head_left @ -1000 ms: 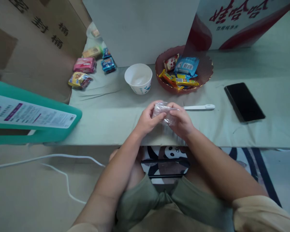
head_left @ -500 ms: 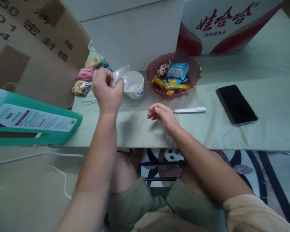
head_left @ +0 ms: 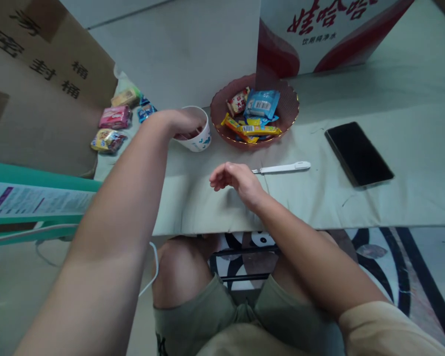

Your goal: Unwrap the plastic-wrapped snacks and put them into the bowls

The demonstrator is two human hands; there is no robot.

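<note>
My left hand (head_left: 187, 121) reaches down into a white paper cup (head_left: 202, 142) with blue-green print. Its fingers are inside the cup, and the rim and wall hide what they hold, if anything. Over the cloth, in front of the cup, my right hand (head_left: 239, 183) is held with its fingers loosely curved and apart from the thumb, nothing in it. Just beyond it lies a slim white-handled tool (head_left: 287, 168) with a thin metal end, partly hidden by the hand. A pink glass bowl (head_left: 291, 106) of wrapped snacks (head_left: 261, 104) stands right of the cup.
Left of the cup lie several snack packs (head_left: 114, 117) beside a cardboard box (head_left: 59, 113). A green jug (head_left: 40, 173) is at the table's left edge. White boxes (head_left: 196, 49) stand behind. A black phone (head_left: 359, 154) lies at right on the pale cloth (head_left: 411, 123).
My left hand, which was pinching a crumpled clear wrapper beside the cup, has gone down into the cup; the wrapper is out of sight. My right hand has barely moved. The view has shifted slightly.
</note>
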